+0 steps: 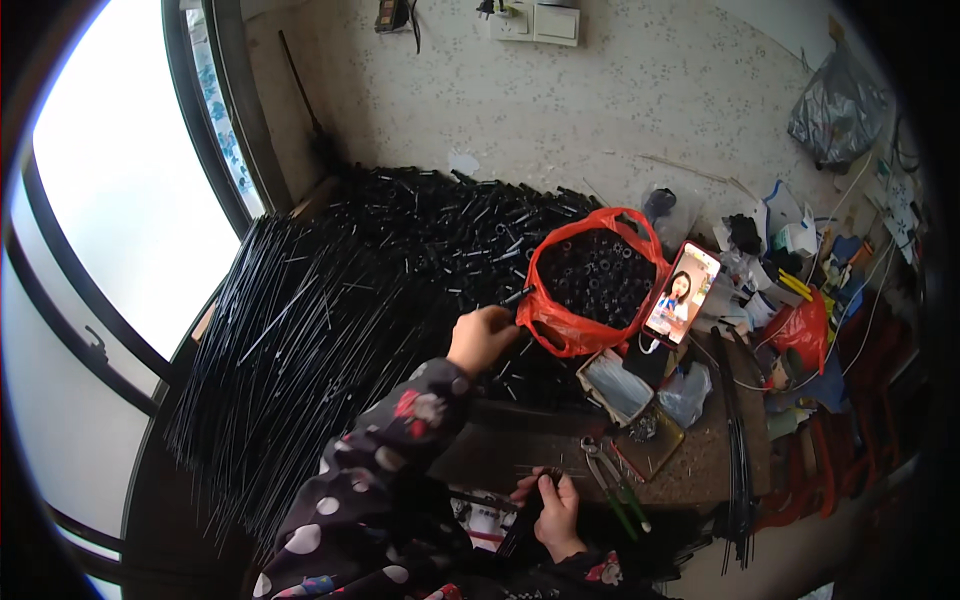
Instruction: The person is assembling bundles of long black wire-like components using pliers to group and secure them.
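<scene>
My left hand (pixel 483 338) is stretched forward over the black heap, its fingers closed round a short black tube (pixel 518 296) at the left rim of a red plastic bag (pixel 569 334). Inside that bag lie many small black ring-shaped parts (pixel 598 275). Lower down, near the table's front edge, my right hand (pixel 558 512) has thumb and fingers pressed together on something small and dark. Thin pale wires stick out beside these fingertips. Pliers with green handles (pixel 613 488) lie just right of the right hand.
Long thin black rods (pixel 270 370) spread across the left, with short black tubes (pixel 430 215) piled behind. A lit phone (pixel 682 293) leans beside the bag. A clear plastic box (pixel 617 385), small tray (pixel 650 445) and black strips (pixel 738 450) lie nearer. Clutter (pixel 790 290) fills the right.
</scene>
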Available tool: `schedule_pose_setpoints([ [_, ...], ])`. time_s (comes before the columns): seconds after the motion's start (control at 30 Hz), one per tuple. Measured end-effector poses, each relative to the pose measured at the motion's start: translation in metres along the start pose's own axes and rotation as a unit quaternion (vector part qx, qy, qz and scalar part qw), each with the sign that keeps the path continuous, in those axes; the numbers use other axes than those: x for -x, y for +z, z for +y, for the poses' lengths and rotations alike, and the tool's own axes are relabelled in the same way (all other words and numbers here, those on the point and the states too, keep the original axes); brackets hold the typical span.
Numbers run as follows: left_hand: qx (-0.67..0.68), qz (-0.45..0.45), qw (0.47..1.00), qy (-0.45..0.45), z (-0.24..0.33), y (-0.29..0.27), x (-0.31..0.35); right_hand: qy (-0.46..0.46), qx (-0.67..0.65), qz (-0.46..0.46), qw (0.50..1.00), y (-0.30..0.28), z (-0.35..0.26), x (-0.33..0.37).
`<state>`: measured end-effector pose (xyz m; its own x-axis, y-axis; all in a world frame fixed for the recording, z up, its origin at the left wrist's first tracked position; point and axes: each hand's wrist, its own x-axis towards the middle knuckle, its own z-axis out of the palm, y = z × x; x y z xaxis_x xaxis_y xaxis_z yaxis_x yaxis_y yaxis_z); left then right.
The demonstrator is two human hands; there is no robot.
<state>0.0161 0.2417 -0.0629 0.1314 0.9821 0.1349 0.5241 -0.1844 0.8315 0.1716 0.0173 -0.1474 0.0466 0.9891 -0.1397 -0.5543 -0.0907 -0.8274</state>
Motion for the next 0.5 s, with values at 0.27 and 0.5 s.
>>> schedule_pose_setpoints([
  [0.27,-0.052,0.194,0.968,0.15,-0.033,0.016,-0.083,0.015,0.023,0.023,0.999,-0.004,-0.001,-0.011],
  [0.5,0.118,-0.096,0.977,0.15,-0.009,-0.038,-0.011,0.0,0.035,0.035,0.999,0.005,-0.003,-0.009],
])
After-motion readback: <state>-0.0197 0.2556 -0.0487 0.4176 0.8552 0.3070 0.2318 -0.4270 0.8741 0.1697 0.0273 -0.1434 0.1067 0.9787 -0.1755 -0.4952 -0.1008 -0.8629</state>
